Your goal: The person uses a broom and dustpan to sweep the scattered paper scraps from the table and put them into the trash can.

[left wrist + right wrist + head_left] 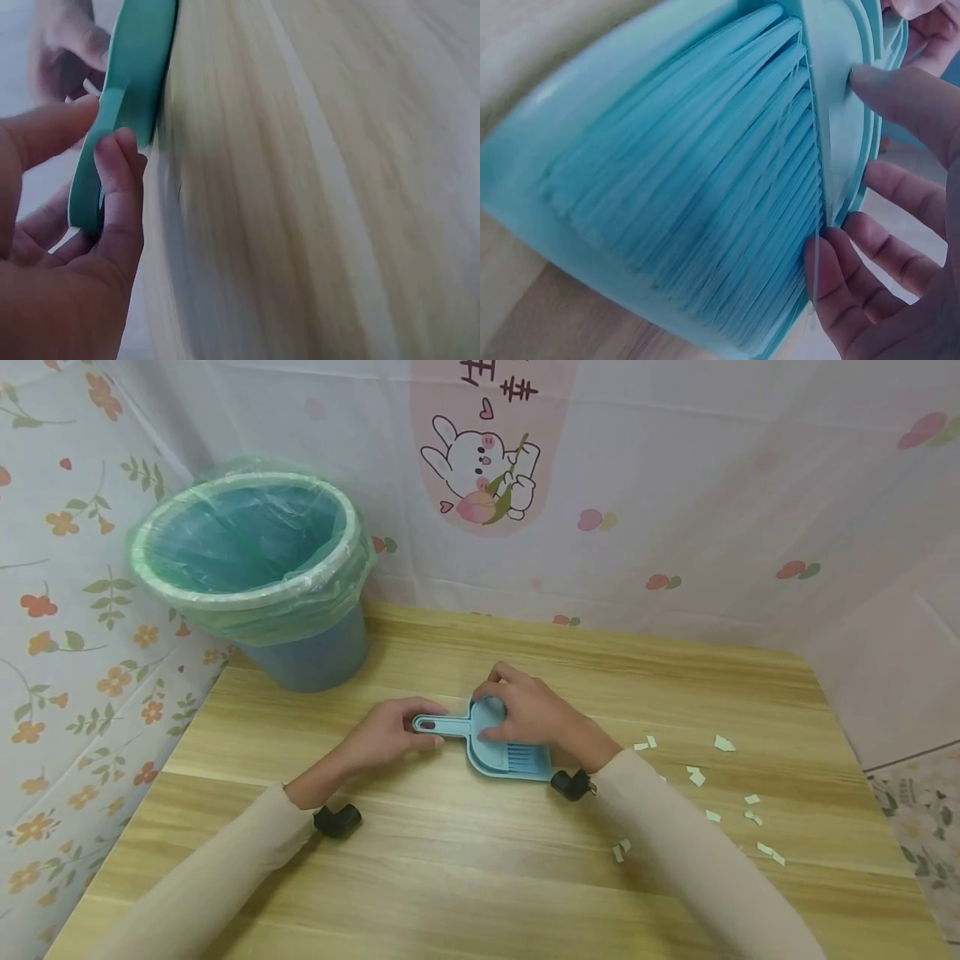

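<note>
A light-blue hand brush (489, 717) lies nested in a matching dustpan (491, 772), bristles pointing right in the head view. My left hand (390, 728) holds the handle end, and the left wrist view shows thumb and fingers on either side of the dustpan handle (90, 176). Over the brush head is my right hand (531, 708), gripping it. Seen from the right wrist, the thumb (900, 97) presses the back of the brush while the other fingers hold its far edge. The bristles (682, 172) lie spread on the pan.
A blue bin (315, 652) lined with a green bag stands at the table's back left. Several small pale paper scraps (697, 777) are scattered on the right side of the wooden table (465, 877). Patterned cloth (675, 485) hangs behind.
</note>
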`<action>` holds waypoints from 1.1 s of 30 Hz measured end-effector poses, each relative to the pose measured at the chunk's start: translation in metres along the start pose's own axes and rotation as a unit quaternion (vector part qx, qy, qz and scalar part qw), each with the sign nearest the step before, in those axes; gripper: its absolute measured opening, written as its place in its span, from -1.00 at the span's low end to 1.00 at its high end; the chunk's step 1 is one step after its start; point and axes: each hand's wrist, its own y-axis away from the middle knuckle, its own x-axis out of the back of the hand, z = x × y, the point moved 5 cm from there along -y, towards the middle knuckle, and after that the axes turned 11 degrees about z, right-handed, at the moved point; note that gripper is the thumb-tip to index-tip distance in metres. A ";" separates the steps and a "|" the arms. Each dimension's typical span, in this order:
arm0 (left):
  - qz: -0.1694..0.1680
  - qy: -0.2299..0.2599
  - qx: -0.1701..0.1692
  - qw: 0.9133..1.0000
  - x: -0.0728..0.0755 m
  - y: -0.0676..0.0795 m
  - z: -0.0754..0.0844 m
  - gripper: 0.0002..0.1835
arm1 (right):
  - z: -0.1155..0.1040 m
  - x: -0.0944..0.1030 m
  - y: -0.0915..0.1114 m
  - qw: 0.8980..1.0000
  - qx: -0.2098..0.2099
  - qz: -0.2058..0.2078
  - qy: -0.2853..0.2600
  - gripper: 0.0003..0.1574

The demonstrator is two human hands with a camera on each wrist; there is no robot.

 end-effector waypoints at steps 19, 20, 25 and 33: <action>0.036 -0.055 -0.032 0.997 -0.007 -0.004 0.010 -0.74 | -0.001 -0.001 -0.002 0.999 -0.008 -0.023 0.040 -0.19; 0.037 -0.058 -0.033 0.997 -0.007 -0.004 0.011 -0.74 | -0.001 -0.001 -0.002 0.999 -0.007 -0.022 0.043 -0.19; 0.042 -0.071 -0.033 0.996 -0.007 -0.005 0.012 -0.74 | -0.002 0.000 -0.003 0.998 -0.001 -0.022 0.059 -0.20; 0.046 -0.067 -0.029 0.996 -0.006 -0.003 0.013 -0.75 | -0.004 0.000 -0.004 0.996 0.027 -0.007 0.082 -0.17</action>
